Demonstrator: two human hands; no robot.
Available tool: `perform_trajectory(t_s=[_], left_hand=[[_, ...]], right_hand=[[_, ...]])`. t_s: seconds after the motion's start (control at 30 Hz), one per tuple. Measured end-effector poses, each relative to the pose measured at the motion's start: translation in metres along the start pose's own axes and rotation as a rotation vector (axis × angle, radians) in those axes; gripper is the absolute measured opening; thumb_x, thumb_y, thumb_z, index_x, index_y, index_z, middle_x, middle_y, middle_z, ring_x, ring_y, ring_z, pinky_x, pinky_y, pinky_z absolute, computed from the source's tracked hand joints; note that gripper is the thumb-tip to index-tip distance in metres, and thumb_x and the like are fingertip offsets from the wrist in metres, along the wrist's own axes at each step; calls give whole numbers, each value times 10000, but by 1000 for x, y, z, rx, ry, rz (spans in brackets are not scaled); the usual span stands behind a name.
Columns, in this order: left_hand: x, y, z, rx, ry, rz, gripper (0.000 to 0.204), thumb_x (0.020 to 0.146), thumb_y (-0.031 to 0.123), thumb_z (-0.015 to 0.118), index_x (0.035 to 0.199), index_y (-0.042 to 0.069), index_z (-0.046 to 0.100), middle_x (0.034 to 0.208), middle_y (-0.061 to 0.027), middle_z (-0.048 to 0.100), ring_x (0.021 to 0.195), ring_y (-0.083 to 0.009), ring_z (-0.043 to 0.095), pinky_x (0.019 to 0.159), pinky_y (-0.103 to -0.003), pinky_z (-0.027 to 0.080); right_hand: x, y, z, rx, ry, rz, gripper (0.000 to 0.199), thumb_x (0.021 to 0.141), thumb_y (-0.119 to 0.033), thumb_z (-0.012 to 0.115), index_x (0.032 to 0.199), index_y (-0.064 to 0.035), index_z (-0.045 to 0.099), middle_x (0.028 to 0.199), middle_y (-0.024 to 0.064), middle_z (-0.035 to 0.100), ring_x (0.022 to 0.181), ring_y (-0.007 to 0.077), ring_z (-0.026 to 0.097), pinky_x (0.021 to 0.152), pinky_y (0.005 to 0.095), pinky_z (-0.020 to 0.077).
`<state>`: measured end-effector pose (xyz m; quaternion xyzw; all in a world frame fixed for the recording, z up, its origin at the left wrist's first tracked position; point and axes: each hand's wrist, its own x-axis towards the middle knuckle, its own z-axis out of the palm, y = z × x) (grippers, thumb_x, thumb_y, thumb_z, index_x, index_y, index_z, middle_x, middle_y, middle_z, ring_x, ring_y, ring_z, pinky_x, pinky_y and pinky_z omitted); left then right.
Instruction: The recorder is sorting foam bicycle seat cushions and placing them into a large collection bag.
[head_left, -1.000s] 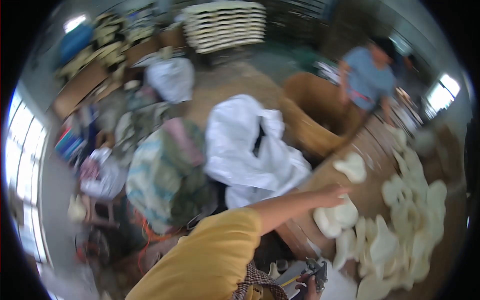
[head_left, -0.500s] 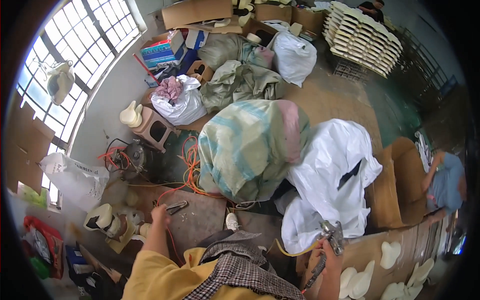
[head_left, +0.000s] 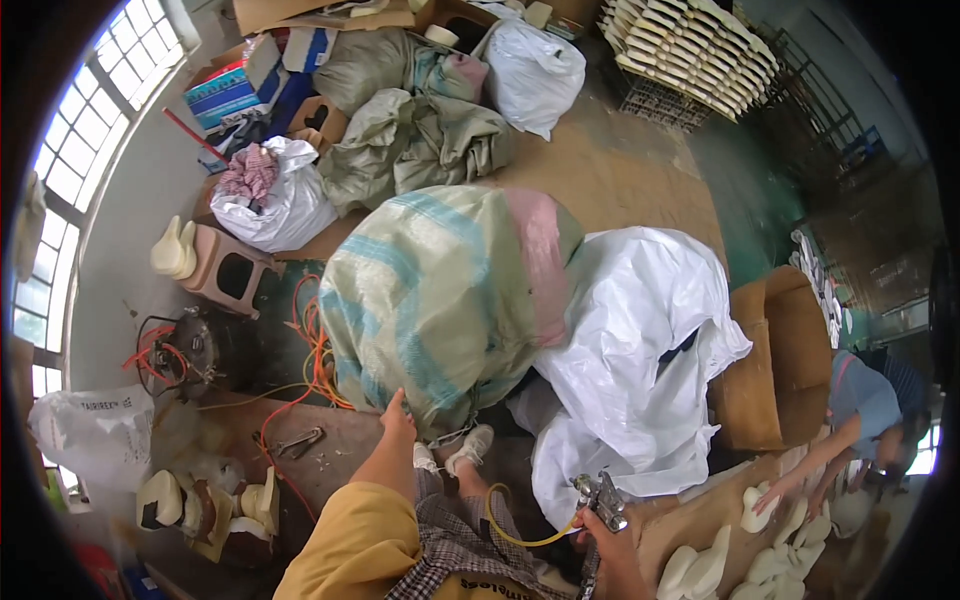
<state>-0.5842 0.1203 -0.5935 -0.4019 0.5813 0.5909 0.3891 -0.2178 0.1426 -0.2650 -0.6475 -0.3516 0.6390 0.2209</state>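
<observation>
My right hand (head_left: 598, 532) is wrapped round a metal spray gun (head_left: 602, 500), at the lower edge of the white plastic sack. A yellow hose (head_left: 520, 541) curves away from the gun to the left. My left hand (head_left: 397, 420) reaches forward to the lower edge of a big green woven sack (head_left: 420, 290) with blue and pink bands. One finger of it stretches out and nothing shows in its grasp; whether it touches the sack I cannot tell. The large white plastic sack (head_left: 640, 340) leans against the green one on its right.
A co-worker (head_left: 865, 405) bends over pale foam seat pieces (head_left: 700, 565) on a board at the right, beside a tall cardboard box (head_left: 775, 370). Orange hoses (head_left: 318, 360), a black tank (head_left: 205, 345) and a stool (head_left: 225, 270) stand at the left. Pliers-like tool (head_left: 300, 442) lies on the floor.
My view has swung right. My left hand has moved right and forward, from above the floor near the hoses to the green sack. The co-worker now reaches to the foam pieces.
</observation>
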Motion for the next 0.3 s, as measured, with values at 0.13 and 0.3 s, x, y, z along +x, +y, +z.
perform_trajectory(t_s=[0.13,0.3], left_hand=[[33,-16,15,35,-432,-125,757,646,213,775,1280,76,384,1204,-140,510,1018,-301,531,754,-449,455],[-29,-96,100,1027,-490,310,884,696,203,729,1419,142,224,1388,-100,375,1248,-331,356,931,-492,366]], right_hand=[[55,17,-16,-51,-79,27,314,836,-165,661,1089,-16,552,800,89,641,656,131,616,488,248,473],[95,29,-33,4,47,71,235,835,-170,648,1007,-24,580,817,87,645,706,177,644,522,295,508]])
